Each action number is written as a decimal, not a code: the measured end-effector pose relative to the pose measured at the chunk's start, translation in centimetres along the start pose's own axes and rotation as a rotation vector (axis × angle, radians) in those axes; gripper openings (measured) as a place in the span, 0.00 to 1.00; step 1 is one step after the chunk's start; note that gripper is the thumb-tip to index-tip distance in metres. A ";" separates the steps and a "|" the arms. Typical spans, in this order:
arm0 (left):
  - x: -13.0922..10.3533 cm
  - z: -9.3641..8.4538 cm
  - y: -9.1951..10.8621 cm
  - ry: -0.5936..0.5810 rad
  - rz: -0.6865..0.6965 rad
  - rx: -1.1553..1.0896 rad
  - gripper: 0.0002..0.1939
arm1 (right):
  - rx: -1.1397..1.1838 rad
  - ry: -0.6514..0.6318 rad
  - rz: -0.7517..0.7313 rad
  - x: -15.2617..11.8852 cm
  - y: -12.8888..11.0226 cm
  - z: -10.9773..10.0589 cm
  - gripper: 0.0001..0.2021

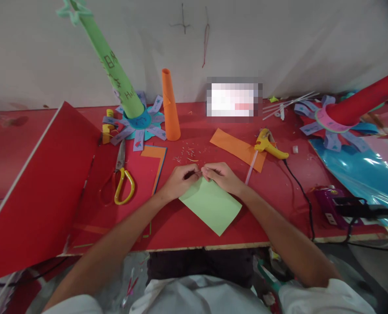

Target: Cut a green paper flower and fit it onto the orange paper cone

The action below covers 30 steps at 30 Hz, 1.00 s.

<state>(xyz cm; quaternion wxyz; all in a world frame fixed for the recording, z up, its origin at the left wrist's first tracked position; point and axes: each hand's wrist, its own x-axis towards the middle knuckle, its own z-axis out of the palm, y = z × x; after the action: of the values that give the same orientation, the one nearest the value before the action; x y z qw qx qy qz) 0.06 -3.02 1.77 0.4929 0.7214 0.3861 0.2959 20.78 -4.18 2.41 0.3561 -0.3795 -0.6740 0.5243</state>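
Note:
A sheet of light green paper (213, 207) lies at a slant over the red table in front of me, one corner toward my body. My left hand (182, 179) is closed on its far left corner, fingers pinched near the middle. Right beside it, my right hand (222, 176) pinches the same far corner, with the fingertips of both hands almost meeting. Whether the edge is being curled between the fingers is hidden. Small paper scraps (190, 151) are scattered just beyond my hands.
To the left are scissors (124, 185) and an upright red board (46, 187). An orange paper cone (171, 109) and a green paper tower (115, 69) stand behind. At right lie an orange strip (235, 146), a yellow glue gun (269, 144) with its cord, and a purple power box (331, 207).

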 end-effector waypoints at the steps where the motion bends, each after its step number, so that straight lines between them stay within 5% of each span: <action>1: 0.0 -0.1 -0.1 0.001 -0.012 -0.003 0.17 | -0.007 -0.007 0.003 0.0 0.0 -0.1 0.26; 11: 0.3 -1.0 -1.2 0.056 -0.019 -0.088 0.20 | -0.075 -0.119 0.093 -0.5 0.1 -0.7 0.31; 20: 0.6 -3.7 -1.9 0.180 -0.055 -0.182 0.23 | -0.063 -0.197 0.090 -1.1 0.1 -2.1 0.32; 25: 1.1 -5.4 -2.5 0.330 -0.068 -0.215 0.22 | -0.057 -0.109 0.066 -1.6 -0.8 -3.5 0.31; 30: 1.3 -6.0 -2.7 0.422 -0.129 -0.354 0.21 | 0.197 0.019 -0.074 -1.9 -1.1 -4.4 0.29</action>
<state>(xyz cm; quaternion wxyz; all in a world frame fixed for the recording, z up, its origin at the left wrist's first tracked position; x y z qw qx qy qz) -4.83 1.57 1.37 0.5376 0.5206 0.4675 0.4705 25.34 -4.16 4.23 0.4172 -0.3225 -0.6291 0.5711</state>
